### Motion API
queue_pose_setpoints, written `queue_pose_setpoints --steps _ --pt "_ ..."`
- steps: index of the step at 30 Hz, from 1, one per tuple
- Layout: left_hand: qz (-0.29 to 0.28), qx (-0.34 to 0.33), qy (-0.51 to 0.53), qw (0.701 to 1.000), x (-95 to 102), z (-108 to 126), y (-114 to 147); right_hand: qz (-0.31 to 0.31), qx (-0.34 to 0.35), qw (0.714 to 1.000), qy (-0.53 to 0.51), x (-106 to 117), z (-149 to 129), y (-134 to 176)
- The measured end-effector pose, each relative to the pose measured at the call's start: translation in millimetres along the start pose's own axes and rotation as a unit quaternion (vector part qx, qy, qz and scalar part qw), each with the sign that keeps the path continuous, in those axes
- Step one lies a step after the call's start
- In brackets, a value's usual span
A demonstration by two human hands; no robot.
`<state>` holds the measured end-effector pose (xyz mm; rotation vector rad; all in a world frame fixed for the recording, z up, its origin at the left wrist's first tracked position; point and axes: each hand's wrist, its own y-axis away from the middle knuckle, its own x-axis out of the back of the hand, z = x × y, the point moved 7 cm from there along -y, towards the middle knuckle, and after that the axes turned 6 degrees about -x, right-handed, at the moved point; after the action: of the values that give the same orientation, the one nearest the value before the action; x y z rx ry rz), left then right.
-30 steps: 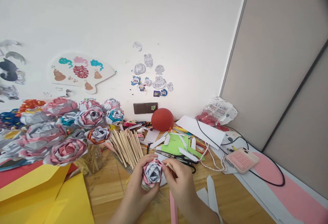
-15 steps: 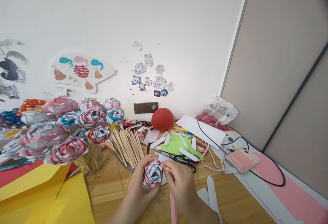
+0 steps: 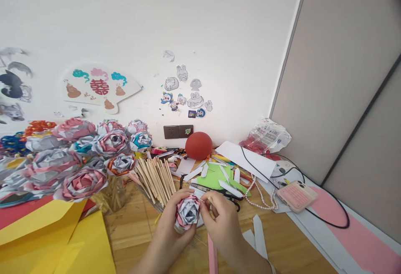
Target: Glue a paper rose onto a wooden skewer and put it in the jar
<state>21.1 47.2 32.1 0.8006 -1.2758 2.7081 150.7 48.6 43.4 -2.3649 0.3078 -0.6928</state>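
Nearest me, a pink paper strip (image 3: 212, 255) lies on the table (image 3: 128, 240). Past it, my left hand (image 3: 170, 220) curls round the paper flower (image 3: 188, 210), while my right hand (image 3: 223, 216), at the flower's right edge, pinches what looks like a thin pale stick (image 3: 209, 199). I'd judge the flower light and springy, easily crushed — best held loosely round its outer petals, clear of the tips. Beyond stand bundled wooden sticks (image 3: 156, 178); farther off, a red ball (image 3: 198, 145) sits by the wall (image 3: 232, 48).

Hands (image 3: 171, 223) (image 3: 223, 221) close together, left cupped, right pinched
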Motion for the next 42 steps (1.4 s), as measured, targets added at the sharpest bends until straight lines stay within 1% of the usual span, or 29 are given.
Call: queue_pose_setpoints --steps 2,4,6,9,10,11,12,15,17,21,22,23,24,27,29,32,34,36,38,42 --pt "-0.001 0.002 0.002 1.000 0.0 0 0 -0.048 -0.085 0.993 -0.065 -5 8 -3" --pt "0.000 0.007 0.004 1.000 0.6 0 0 -0.093 -0.150 0.974 -0.141 -11 13 -4" --pt "0.002 0.010 0.010 1.000 1.9 -1 0 -0.128 -0.196 0.946 -0.224 -17 17 -5" --pt "0.002 0.018 0.021 1.000 3.6 -2 0 -0.181 -0.241 0.893 -0.335 -26 21 -4" --pt "0.001 0.022 0.023 0.999 4.0 -2 0 -0.194 -0.250 0.878 -0.358 -28 21 -3" --pt "-0.001 0.026 0.025 0.999 4.2 -3 0 -0.201 -0.254 0.870 -0.371 -29 22 -3" --pt "-0.002 0.029 0.025 0.999 4.3 -3 0 -0.199 -0.255 0.870 -0.372 -29 22 -3" --pt "0.004 0.027 0.016 0.999 5.7 -3 0 -0.178 -0.250 0.888 -0.343 -25 24 -4" --pt "0.008 0.025 0.010 1.000 6.3 -3 0 -0.184 -0.246 0.888 -0.343 -26 25 -4" --pt "0.003 0.035 0.014 0.999 5.3 -4 0 -0.222 -0.243 0.859 -0.392 -33 24 -1" --pt "0.004 0.037 0.016 0.999 5.3 -4 0 -0.224 -0.243 0.857 -0.396 -34 24 0" --pt "0.005 0.036 0.018 0.999 5.4 -4 0 -0.217 -0.243 0.862 -0.389 -34 24 0" --pt "0.005 0.035 0.020 0.999 5.4 -4 0 -0.200 -0.241 0.873 -0.373 -32 25 -1" --pt "-0.001 0.034 0.024 0.999 4.5 -4 0 -0.122 -0.219 0.924 -0.288 -20 25 -4" --pt "-0.006 0.033 0.023 0.999 3.8 -3 0 -0.088 -0.197 0.949 -0.232 -13 23 -6" --pt "-0.007 0.029 0.021 0.999 3.5 -2 -1 -0.067 -0.144 0.976 -0.153 -8 17 -7" --pt "-0.007 0.027 0.018 0.999 3.4 -1 -1 -0.045 -0.087 0.991 -0.094 -4 10 -7" --pt "-0.009 0.023 0.016 1.000 2.9 -1 -1 -0.020 -0.026 0.998 -0.047 0 3 -5" --pt "-0.010 0.019 0.013 1.000 2.6 -1 -1 0.002 0.027 1.000 -0.013 2 -3 -3" --pt "-0.013 0.013 0.010 1.000 1.6 -2 0 0.036 0.117 0.991 0.059 3 -13 3"
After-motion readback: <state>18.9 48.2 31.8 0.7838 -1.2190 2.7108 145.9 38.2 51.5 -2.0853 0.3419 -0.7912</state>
